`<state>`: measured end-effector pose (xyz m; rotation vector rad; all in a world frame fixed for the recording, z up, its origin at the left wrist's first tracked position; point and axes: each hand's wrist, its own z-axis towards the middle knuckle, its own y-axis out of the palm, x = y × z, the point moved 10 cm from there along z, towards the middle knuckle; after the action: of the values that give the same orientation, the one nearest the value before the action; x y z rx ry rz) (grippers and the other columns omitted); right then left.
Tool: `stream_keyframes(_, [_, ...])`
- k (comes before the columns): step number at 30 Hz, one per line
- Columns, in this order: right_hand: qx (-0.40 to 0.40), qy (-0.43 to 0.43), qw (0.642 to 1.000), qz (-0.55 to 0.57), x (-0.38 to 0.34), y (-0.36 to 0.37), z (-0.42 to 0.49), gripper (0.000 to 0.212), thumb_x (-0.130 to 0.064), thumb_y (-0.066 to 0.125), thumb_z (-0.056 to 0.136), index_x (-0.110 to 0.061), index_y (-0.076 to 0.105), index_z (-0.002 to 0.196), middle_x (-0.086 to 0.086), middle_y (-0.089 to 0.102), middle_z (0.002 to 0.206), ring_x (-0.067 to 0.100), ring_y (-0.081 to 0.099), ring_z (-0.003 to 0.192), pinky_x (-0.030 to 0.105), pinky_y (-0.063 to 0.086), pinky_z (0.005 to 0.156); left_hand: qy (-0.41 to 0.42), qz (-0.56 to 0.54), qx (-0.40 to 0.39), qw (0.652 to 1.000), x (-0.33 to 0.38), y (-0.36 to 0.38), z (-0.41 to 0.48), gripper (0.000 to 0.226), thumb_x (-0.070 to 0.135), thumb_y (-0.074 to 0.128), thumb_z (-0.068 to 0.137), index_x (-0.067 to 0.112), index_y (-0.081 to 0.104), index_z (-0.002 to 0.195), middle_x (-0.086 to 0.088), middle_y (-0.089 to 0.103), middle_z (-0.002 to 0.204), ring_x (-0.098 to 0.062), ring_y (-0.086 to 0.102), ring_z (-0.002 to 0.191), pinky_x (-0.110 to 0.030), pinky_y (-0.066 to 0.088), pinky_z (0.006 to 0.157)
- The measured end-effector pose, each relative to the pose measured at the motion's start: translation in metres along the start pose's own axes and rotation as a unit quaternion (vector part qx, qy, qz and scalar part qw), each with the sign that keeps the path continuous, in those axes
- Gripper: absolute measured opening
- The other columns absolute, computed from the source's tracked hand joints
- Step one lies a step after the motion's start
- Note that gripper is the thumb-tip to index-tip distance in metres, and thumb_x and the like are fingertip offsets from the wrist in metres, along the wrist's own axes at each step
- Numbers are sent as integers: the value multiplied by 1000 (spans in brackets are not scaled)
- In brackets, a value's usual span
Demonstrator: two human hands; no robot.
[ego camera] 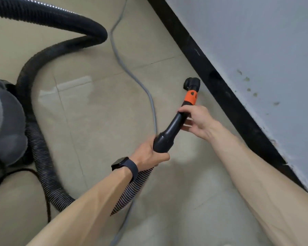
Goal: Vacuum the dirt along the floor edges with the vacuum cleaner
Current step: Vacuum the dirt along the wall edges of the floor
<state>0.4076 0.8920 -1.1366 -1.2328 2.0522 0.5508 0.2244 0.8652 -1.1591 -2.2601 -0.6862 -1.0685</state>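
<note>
Nozzle (192, 84) first, says one observer: where does it sit?

On the floor (96, 112), answers the other, just beside the black skirting (220, 82) at the foot of the wall (256, 41). Whether it actually touches the skirting cannot be told from this angle.

And the hands?

Both are clamped on the wand (169, 132). The right hand (197, 121) wraps its fingers round the tube just below the orange collar (190, 97), so it is the nearer of the two to the nozzle. The left hand (149, 155) grips the wide cuff at the rear, where the ribbed hose (43, 166) joins.

Which way does the wand run?

Its long axis points away from the person and slants toward the wall, while the skirting runs diagonally from upper left to lower right. The wand meets the edge at an angle rather than lying along it.

So what does the coming stroke turn on?

Probably on sliding the nozzle parallel to that skirting. The right hand would steer the tip and the left would feed the hose.

Anything in the way?

The vacuum cleaner (5, 125) stands well apart on the left. A grey cable (132, 75) trails across the floor near the wand, on the side away from the wall, and could snag the hose.
</note>
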Motion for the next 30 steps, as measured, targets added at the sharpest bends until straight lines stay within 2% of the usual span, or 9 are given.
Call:
stream_keyframes(4, [47,43,988,141,56,-12,-32,15,-13,75,91,-10,61,96,4,65,80,24,73,70,41,62,71,-7,83,-56,995,-35,27,-65,40,25,79,73,43,53,98,12,67,78,3,63,65,-15,47,58])
stream_keyframes(8, [119,69,966,218,126,-16,-76,15,-8,68,94,-9,53,94,4,55,69,19,58,51,34,55,55,-69,131,-101,984,-93,43,-116,47,42,73,59,48,55,103,18,69,84,-3,65,76,-32,57,71])
stream_keyframes(11, [145,52,965,213,159,-14,-108,17,-9,64,96,-12,48,95,5,49,67,19,54,49,34,52,55,-85,155,-99,979,-121,34,-136,50,47,69,52,45,59,101,20,70,84,-2,66,79,-37,57,76])
stream_keyframes(13, [151,43,968,194,170,-16,-122,19,-9,63,96,-11,48,84,7,46,65,20,54,47,34,51,58,-78,178,-98,976,-127,33,-145,49,48,68,52,37,58,99,14,70,83,-6,66,79,-39,56,75])
stream_keyframes(17, [169,26,971,166,170,-27,-130,29,-6,61,93,-15,44,71,5,43,61,20,51,41,36,47,57,-75,206,-115,969,-123,51,-158,52,53,69,58,32,56,104,12,69,91,-12,65,84,-34,55,75])
stream_keyframes(20, [139,25,980,140,158,-19,-127,25,-6,61,95,-15,44,80,4,46,64,18,48,41,32,46,49,-84,176,-144,970,-121,69,-167,61,62,76,57,34,59,108,13,70,97,-9,66,90,-32,54,83])
stream_keyframes(22, [93,28,990,99,154,1,-126,19,-7,61,96,-13,45,88,5,48,67,18,50,44,33,49,50,-95,153,-151,972,-124,74,-180,56,62,79,57,32,62,101,10,71,95,-10,66,88,-31,55,82])
stream_keyframes(26, [40,24,998,35,166,53,-130,19,-10,64,94,-9,46,98,7,50,69,19,52,45,34,51,49,-136,155,-112,972,-146,58,-207,39,46,84,64,27,63,91,4,72,90,-15,66,84,-30,53,75])
stream_keyframes(30, [63,30,996,53,197,67,-146,25,-17,65,92,-12,44,104,6,51,67,18,54,42,35,53,53,-155,175,-127,964,-161,44,-229,31,32,86,69,28,64,90,10,68,86,-8,61,78,-15,45,65])
